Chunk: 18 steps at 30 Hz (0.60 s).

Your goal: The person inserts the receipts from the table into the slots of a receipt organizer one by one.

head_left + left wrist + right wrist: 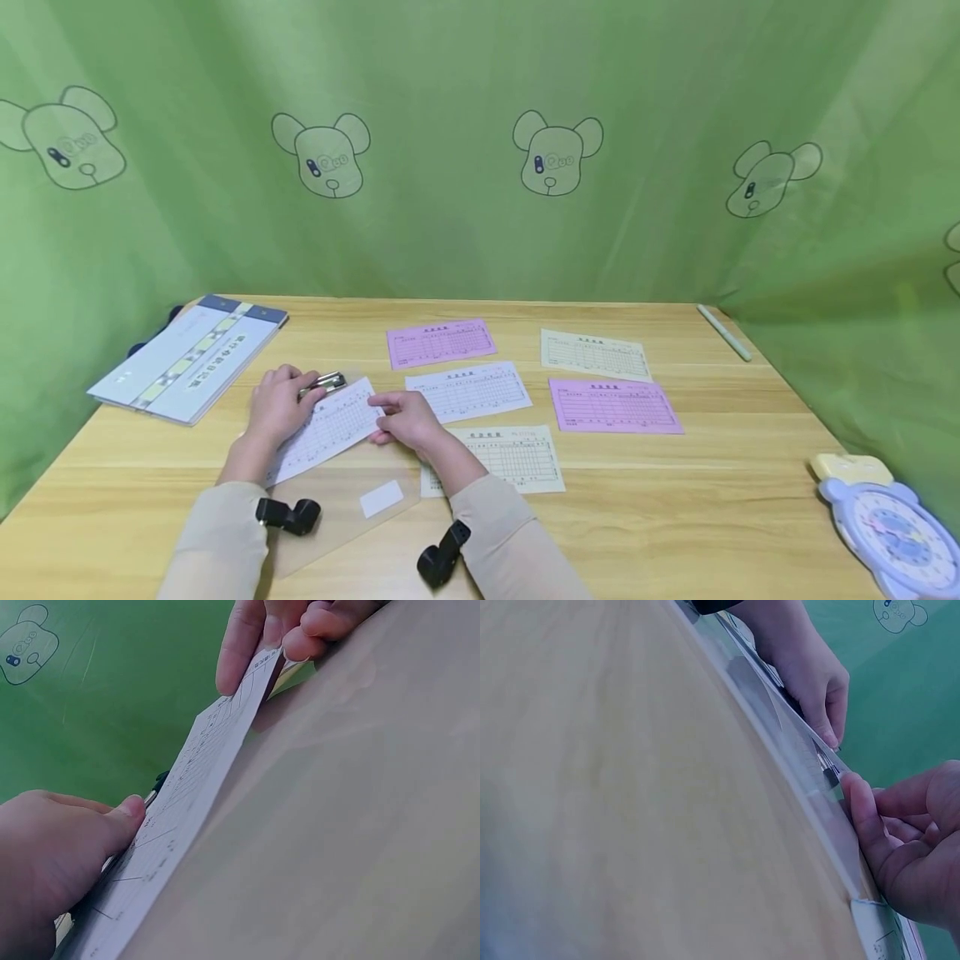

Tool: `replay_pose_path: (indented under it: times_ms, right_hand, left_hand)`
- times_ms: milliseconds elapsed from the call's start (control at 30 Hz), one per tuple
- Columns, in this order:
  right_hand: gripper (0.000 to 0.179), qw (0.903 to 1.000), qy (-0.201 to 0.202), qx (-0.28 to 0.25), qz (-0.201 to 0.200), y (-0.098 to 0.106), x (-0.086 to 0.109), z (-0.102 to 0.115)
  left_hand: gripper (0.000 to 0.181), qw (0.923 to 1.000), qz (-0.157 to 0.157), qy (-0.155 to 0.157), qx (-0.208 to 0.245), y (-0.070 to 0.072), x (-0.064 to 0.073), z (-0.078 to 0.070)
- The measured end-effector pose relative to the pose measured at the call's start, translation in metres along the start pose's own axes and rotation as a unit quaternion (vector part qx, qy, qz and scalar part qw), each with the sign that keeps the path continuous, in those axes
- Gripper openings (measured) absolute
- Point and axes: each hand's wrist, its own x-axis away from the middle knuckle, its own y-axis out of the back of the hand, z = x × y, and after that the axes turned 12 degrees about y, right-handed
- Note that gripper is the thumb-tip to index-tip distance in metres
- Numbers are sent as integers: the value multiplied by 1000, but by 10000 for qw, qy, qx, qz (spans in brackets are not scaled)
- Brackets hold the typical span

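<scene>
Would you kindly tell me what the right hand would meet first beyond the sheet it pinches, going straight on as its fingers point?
Past the white sheet, the right hand would likely meet the metal clip first, with the left hand close by; depth is unclear.

Left fingers (287,379) hide part of the white slip (337,427).

The wood-grain surface (712,508) carries a blue-and-white account book (168,367) at its left, with a translucent clipboard (330,504) nearby. Two pink forms (617,408), two cream forms (592,353) and a white form (476,393) spread across the middle. Toward the right lie a pale green stick (723,333) and a blue toy clock (896,537).
</scene>
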Motion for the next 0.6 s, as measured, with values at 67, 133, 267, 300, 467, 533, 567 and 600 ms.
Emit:
replay_pose_path:
  times_ms: [67,133,267,300,467,533,567,600]
  right_hand:
    - [39,10000,-8,-1,2,0,0,1]
    - [39,10000,-20,-15,2,0,0,1]
    - [40,10000,-36,-68,-53,-1,-1,0]
    - [40,9999,-38,-77,-71,-1,-1,0]
    - [40,9995,-111,-230,-180,-3,-3,0]
    - [40,9991,-149,-320,-221,-4,-4,1]
    - [39,9989,-177,-364,-238,-4,-4,1]
    - [39,9985,-220,-431,-262,-5,-5,1]
  left_hand:
    - [36,10000,-24,-36,-44,0,0,-1]
    - [36,9999,-37,-63,-94,0,0,-1]
    - [34,9997,-70,-111,-189,0,0,-1]
    - [34,9997,-71,-118,-197,0,0,-1]
    - [32,9998,-20,-80,-200,1,0,-1]
    - [32,9998,5,-60,-176,2,0,-1]
    - [32,9999,18,-47,-162,2,0,-1]
    - [32,9999,29,-31,-150,2,0,-1]
